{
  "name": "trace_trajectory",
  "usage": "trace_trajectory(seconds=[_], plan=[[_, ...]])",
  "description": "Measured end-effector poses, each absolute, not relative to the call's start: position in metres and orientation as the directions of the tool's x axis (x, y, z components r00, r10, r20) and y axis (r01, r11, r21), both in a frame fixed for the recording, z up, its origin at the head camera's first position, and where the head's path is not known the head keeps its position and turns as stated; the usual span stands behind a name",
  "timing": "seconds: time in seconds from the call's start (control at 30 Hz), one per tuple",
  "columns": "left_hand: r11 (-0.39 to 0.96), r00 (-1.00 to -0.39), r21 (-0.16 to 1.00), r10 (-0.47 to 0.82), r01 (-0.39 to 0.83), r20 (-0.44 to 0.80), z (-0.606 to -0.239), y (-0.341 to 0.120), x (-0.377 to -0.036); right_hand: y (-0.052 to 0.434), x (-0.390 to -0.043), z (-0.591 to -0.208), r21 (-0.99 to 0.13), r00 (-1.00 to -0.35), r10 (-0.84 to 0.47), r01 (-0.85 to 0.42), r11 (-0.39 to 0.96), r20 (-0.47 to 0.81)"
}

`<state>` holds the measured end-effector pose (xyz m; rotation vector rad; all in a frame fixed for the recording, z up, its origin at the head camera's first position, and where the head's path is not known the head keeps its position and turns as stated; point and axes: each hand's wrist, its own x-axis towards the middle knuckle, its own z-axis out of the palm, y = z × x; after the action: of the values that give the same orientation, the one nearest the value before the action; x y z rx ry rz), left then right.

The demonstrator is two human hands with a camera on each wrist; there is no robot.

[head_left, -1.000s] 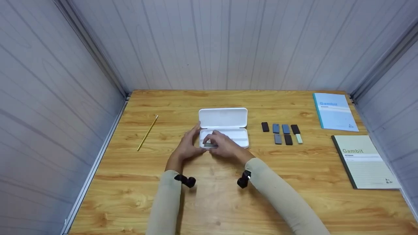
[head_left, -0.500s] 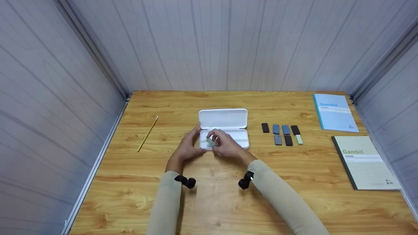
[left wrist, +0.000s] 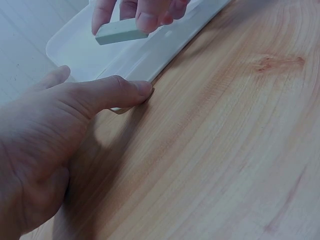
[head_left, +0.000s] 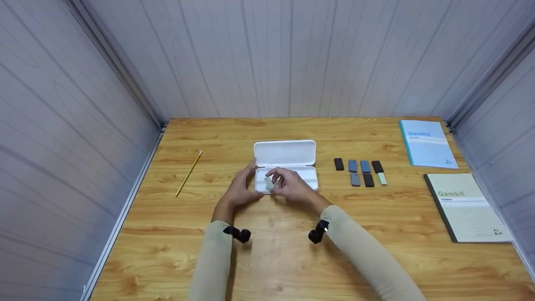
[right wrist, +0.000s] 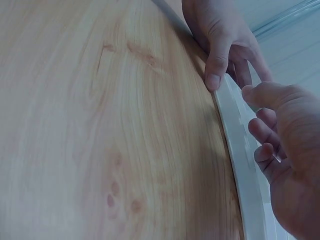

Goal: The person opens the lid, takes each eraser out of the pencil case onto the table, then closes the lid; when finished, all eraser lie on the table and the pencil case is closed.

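A white pencil case [head_left: 285, 153] lies with its lid raised at the middle of the table. My left hand [head_left: 239, 189] holds its left end, thumb along the front corner and fingers toward the back. Above the case's left part, my right hand [head_left: 291, 184] pinches a pale green eraser [left wrist: 120, 32] between thumb and fingers. The left wrist view shows the eraser held tilted, raised over the case. In the right wrist view, the right fingers mostly hide it.
A yellow pencil [head_left: 189, 173] lies to the left. Several small dark, blue, grey and green erasers [head_left: 355, 179] are laid out to the right. Farther right lie a blue notebook [head_left: 429, 144] and a pale green notebook [head_left: 468, 209]. Panel walls [head_left: 267, 58] enclose the table.
The right hand has lifted the eraser from the left part of the pencil case and turned it more upright. The left hand has stayed at the case's end.
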<state>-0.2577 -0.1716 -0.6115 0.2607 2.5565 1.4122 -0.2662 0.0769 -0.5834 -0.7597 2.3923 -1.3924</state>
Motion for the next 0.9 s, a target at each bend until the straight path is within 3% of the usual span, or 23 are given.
trace_trajectory(seconds=[0.33, 0.9], plan=[[0.518, -0.963, 0.852, 0.260, 0.076, -0.072, -0.611, -0.170, -0.256, 0.101, -0.262, -0.581, -0.849, -0.832, -0.549, -0.344, 0.401, 0.078], [0.524, -0.962, 0.851, 0.250, 0.036, -0.113, -0.609, -0.170, -0.255, 0.150, -0.258, -0.574, -0.840, -0.879, -0.476, -0.264, 0.474, 0.008]])
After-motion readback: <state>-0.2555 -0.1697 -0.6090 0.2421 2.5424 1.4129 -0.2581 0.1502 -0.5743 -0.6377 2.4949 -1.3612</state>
